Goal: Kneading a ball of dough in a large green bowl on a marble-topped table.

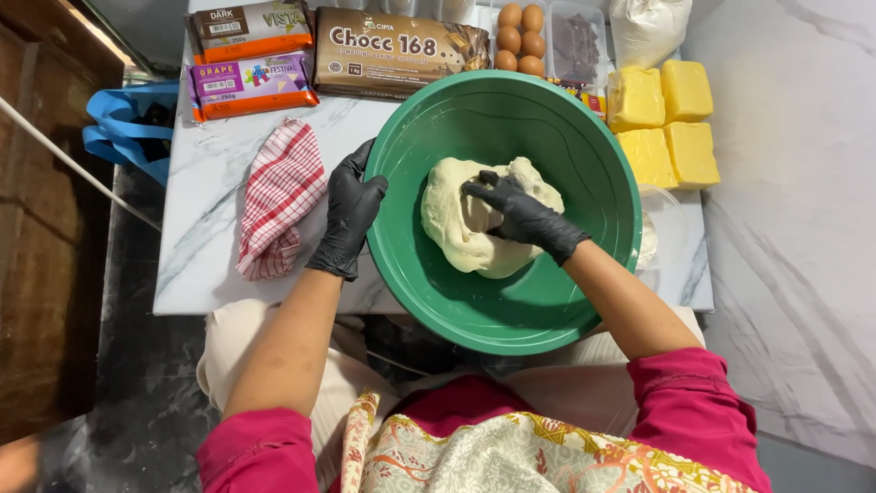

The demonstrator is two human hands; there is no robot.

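Gloved right hand (522, 215) fingers curled into dough (474, 228).

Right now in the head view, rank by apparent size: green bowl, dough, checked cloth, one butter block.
1. green bowl
2. dough
3. checked cloth, close to the dough, so unsure
4. butter block

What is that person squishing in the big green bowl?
A person in black gloves is working a lump of pale dough inside a big green bowl. The right hand presses into the dough, its fingers digging in. The left hand grips the bowl's rim. The bowl sits on a small white marble table. Beside it lie a red checked cloth, yellow butter blocks, brown eggs and wrapped chocolate bars.
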